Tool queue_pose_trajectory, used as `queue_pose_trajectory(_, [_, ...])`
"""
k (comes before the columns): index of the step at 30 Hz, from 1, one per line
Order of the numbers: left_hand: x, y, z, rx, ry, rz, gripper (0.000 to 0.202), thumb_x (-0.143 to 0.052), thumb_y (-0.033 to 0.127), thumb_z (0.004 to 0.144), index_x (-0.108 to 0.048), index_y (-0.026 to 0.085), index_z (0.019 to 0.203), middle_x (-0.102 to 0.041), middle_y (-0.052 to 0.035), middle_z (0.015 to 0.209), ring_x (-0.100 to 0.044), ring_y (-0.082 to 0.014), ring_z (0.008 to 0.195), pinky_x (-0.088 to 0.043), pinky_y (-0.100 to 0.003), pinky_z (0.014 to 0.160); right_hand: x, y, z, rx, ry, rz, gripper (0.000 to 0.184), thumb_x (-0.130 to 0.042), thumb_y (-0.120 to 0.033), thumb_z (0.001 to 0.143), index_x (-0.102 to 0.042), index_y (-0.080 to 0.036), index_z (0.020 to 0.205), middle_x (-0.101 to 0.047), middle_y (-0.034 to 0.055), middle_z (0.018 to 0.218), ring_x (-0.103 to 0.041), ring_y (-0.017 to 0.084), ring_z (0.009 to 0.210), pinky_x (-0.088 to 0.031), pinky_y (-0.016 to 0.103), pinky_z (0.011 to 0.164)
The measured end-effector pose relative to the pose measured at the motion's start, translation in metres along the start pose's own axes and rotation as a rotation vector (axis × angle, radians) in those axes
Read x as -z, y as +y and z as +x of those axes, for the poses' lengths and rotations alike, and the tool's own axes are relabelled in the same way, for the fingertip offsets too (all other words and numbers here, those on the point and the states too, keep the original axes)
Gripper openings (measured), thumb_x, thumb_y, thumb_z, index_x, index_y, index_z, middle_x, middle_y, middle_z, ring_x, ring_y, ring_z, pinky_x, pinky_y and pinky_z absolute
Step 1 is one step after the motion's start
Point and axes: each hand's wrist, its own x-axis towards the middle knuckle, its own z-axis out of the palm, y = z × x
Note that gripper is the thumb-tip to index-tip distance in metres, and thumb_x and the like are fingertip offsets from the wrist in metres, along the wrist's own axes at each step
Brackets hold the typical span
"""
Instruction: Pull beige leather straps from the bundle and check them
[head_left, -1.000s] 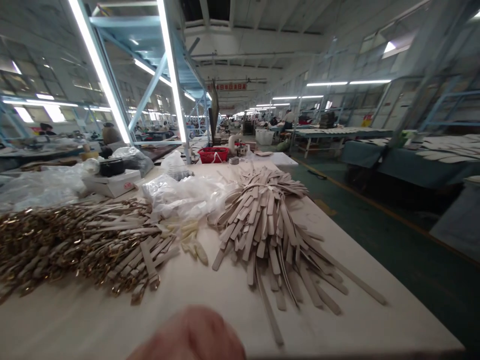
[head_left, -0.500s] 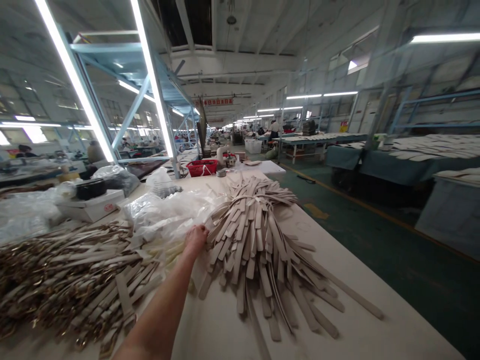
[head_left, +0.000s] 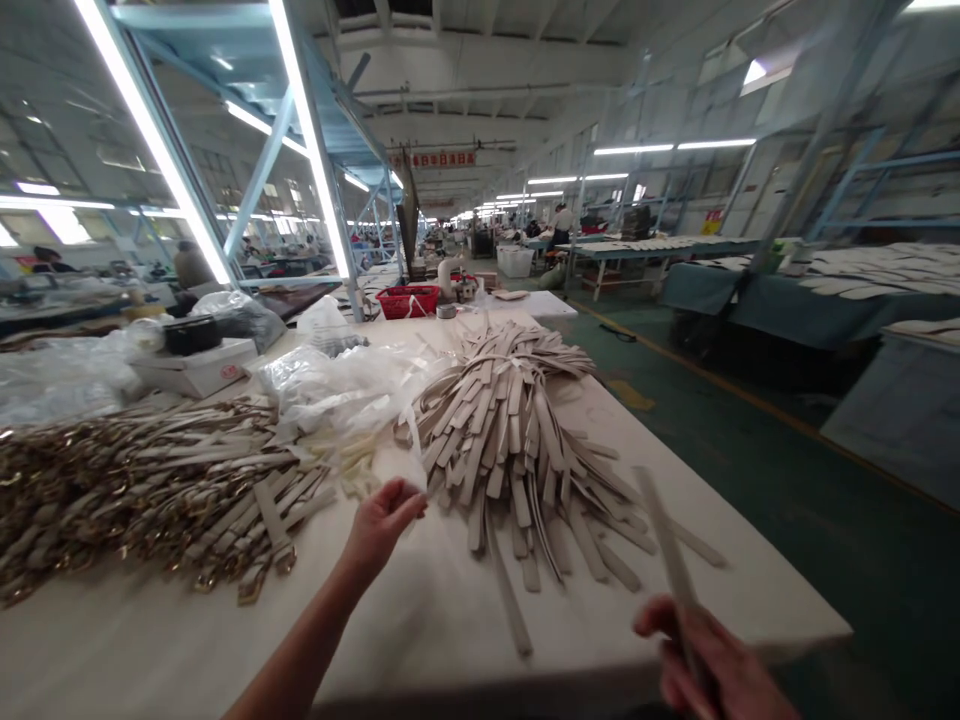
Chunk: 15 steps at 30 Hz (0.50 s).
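Note:
My left hand (head_left: 386, 525) is closed in a pinch at the near edge of a clear plastic bag (head_left: 352, 385), whose film stretches down to the fingertips. Just to its right lies a big bundle of grey-beige straps (head_left: 510, 430), fanned out over the pale table (head_left: 442, 630). At the lower right, my right hand (head_left: 705, 655) is closed around a single strap (head_left: 664, 530), which stands up out of the fist and is blurred by motion. To the left of my left arm, a heap of similar straps with gold-coloured metal fittings (head_left: 150, 490) covers the table.
Behind the heap are a white box (head_left: 199, 368) and more plastic wrapping (head_left: 67, 375). A red basket (head_left: 409, 301) stands at the table's far end. The table's right edge borders a green floor (head_left: 720, 430). A lit blue frame (head_left: 281, 180) rises at the left.
My left hand has come back toward me, drawing plastic film with it. My right hand has come into view at the lower right with a strap. The view has tilted down slightly.

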Motion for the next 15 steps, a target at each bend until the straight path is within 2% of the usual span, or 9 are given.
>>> queue_pose_trajectory(1, [-0.005, 0.002, -0.019, 0.053, -0.02, -0.127, 0.028, -0.071, 0.044, 0.075, -0.061, 0.018, 0.069, -0.06, 0.0007, 0.062, -0.057, -0.0152, 0.061, -0.048, -0.026, 0.063, -0.019, 0.001, -0.001, -0.051, -0.154, 0.027, 0.052, -0.07, -0.067, 0.076, -0.073, -0.017, 0.09, -0.065, 0.0022, 0.067, -0.038, 0.006, 0.039, -0.047, 0.026, 0.046])
queue_pose_trajectory(2, [-0.01, 0.005, -0.036, 0.108, -0.036, -0.203, 0.028, -0.074, 0.044, 0.072, -0.062, 0.018, 0.069, -0.059, 0.0009, 0.061, -0.055, -0.0144, 0.058, -0.047, -0.025, 0.06, -0.041, 0.002, -0.003, -0.079, -0.278, 0.051, 0.048, -0.07, -0.064, 0.078, -0.074, -0.018, 0.092, -0.068, 0.0034, 0.078, -0.033, 0.003, 0.039, -0.048, 0.026, 0.047])
queue_pose_trajectory(3, [-0.016, 0.006, -0.051, 0.157, -0.049, -0.244, 0.029, -0.076, 0.043, 0.07, -0.063, 0.017, 0.069, -0.059, 0.001, 0.059, -0.054, -0.0136, 0.056, -0.046, -0.024, 0.056, -0.062, 0.002, -0.003, -0.097, -0.369, 0.064, 0.045, -0.07, -0.062, 0.079, -0.074, -0.019, 0.093, -0.07, 0.0043, 0.089, -0.032, 0.002, 0.039, -0.048, 0.026, 0.048])
queue_pose_trajectory(4, [-0.021, 0.007, -0.064, 0.198, -0.066, -0.268, 0.029, -0.078, 0.043, 0.069, -0.064, 0.017, 0.069, -0.058, 0.0011, 0.058, -0.052, -0.0131, 0.053, -0.044, -0.024, 0.053, -0.082, 0.002, -0.003, -0.133, -0.468, 0.049, 0.043, -0.069, -0.061, 0.08, -0.073, -0.02, 0.091, -0.069, 0.0029, 0.089, -0.032, 0.001, 0.038, -0.047, 0.025, 0.047])
queue_pose_trajectory(5, [-0.025, 0.008, -0.075, 0.229, -0.085, -0.283, 0.03, -0.078, 0.043, 0.069, -0.064, 0.017, 0.068, -0.057, 0.0012, 0.056, -0.051, -0.0127, 0.052, -0.043, -0.023, 0.051, -0.101, 0.001, -0.002, -0.158, -0.546, 0.03, 0.043, -0.069, -0.061, 0.081, -0.074, -0.02, 0.093, -0.066, 0.0002, 0.077, -0.032, 0.002, 0.038, -0.047, 0.025, 0.048])
queue_pose_trajectory(7, [-0.031, 0.008, -0.092, 0.272, -0.121, -0.302, 0.032, -0.079, 0.045, 0.068, -0.063, 0.017, 0.066, -0.057, 0.001, 0.054, -0.05, -0.0123, 0.05, -0.041, -0.023, 0.05, -0.132, 0.0, 0.004, -0.191, -0.666, 0.008, 0.044, -0.07, -0.059, 0.081, -0.074, -0.019, 0.097, -0.051, -0.0064, 0.052, -0.032, 0.005, 0.038, -0.048, 0.025, 0.049])
queue_pose_trajectory(9, [-0.032, 0.008, -0.103, 0.295, -0.14, -0.312, 0.034, -0.079, 0.046, 0.068, -0.063, 0.017, 0.064, -0.058, 0.0008, 0.054, -0.049, -0.0119, 0.05, -0.042, -0.023, 0.051, -0.153, -0.002, 0.012, -0.206, -0.747, 0.012, 0.045, -0.072, -0.058, 0.08, -0.074, -0.017, 0.099, -0.039, -0.01, 0.044, -0.031, 0.006, 0.04, -0.05, 0.025, 0.052])
queue_pose_trajectory(11, [-0.028, 0.009, -0.109, 0.301, -0.151, -0.319, 0.032, -0.079, 0.046, 0.068, -0.065, 0.017, 0.066, -0.06, 0.0003, 0.056, -0.051, -0.0122, 0.052, -0.043, -0.023, 0.053, -0.169, -0.005, 0.02, -0.177, -0.794, 0.0, 0.045, -0.071, -0.057, 0.08, -0.074, -0.015, 0.096, -0.035, -0.0112, 0.043, -0.027, 0.005, 0.04, -0.05, 0.025, 0.053])
queue_pose_trajectory(15, [-0.012, 0.014, -0.114, 0.315, -0.182, -0.316, 0.038, -0.076, 0.045, 0.07, -0.074, 0.015, 0.092, -0.067, -0.0019, 0.063, -0.055, -0.0138, 0.056, -0.044, -0.025, 0.058, -0.195, -0.017, 0.033, -0.006, -0.807, -0.108, 0.044, -0.066, -0.057, 0.082, -0.074, -0.014, 0.086, -0.033, -0.0116, 0.043, -0.026, 0.004, 0.038, -0.047, 0.023, 0.05])
